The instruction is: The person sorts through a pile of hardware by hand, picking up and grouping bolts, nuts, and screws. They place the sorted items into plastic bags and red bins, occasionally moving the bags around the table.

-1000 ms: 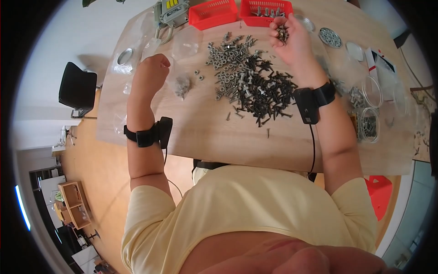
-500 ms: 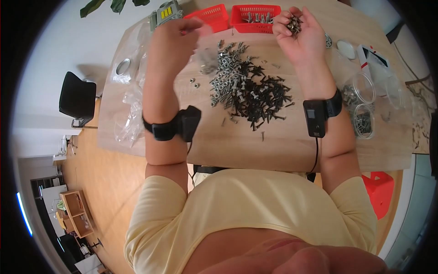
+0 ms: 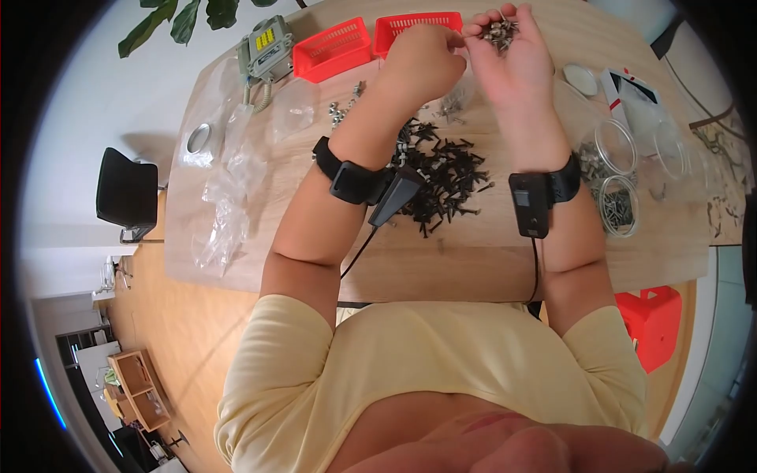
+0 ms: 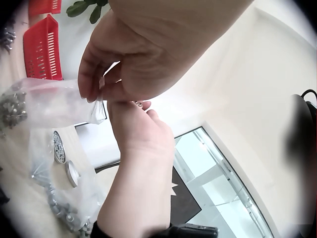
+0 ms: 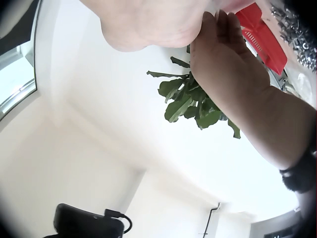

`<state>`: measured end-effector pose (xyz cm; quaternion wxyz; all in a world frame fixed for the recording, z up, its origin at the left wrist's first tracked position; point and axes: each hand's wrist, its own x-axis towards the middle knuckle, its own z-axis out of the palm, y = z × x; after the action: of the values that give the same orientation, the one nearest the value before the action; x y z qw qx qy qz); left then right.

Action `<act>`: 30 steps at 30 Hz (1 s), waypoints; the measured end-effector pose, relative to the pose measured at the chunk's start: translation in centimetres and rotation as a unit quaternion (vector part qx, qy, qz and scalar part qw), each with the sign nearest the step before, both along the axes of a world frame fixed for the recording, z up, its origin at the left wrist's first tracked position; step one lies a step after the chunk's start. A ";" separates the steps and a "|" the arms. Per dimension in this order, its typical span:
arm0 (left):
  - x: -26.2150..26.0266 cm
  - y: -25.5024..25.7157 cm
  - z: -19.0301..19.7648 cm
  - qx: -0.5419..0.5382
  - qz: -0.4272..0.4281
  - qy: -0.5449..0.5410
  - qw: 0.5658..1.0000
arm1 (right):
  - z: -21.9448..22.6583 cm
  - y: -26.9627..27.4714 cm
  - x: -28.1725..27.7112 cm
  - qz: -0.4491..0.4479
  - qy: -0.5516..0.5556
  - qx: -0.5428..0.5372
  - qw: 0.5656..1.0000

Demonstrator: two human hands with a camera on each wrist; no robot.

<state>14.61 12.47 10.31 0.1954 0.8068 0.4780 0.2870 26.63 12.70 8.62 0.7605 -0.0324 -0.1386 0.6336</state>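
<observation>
Screws [image 3: 498, 31] lie heaped in the cupped, upturned right hand [image 3: 509, 63] at the top centre of the head view, while the left hand [image 3: 422, 59] pinches a clear bag [image 4: 54, 104] beside it, best held wide open close under the palm over the worktop [image 3: 473, 260].

A small heap of silver-grey screws [image 3: 498, 31] lies in the cupped palm of the right hand [image 3: 509, 59], which is raised palm-up above the far edge of the table. A clear plastic bag [image 4: 59, 104], thin and creased, is pinched at its rim by the left hand [image 3: 422, 59]. The bag hangs slack just beside the right hand's fingers.
</observation>
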 end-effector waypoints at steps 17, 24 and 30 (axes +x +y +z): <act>-0.2 0.8 -1.4 -0.065 0.035 -0.107 0.992 | -2.7 1.4 0.1 -0.132 -0.232 -0.065 0.962; -0.3 1.0 -1.2 -0.079 0.026 -0.109 0.991 | -1.5 -0.1 -0.7 -0.145 -0.248 -0.053 0.956; 0.3 2.2 -1.7 0.078 0.043 -0.073 0.993 | -1.4 0.1 -1.3 -0.167 -0.243 -0.009 0.955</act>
<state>14.87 14.64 8.64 0.1542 0.7749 0.4731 0.3898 25.35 12.78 7.23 0.7987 -0.2146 -0.3063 0.4713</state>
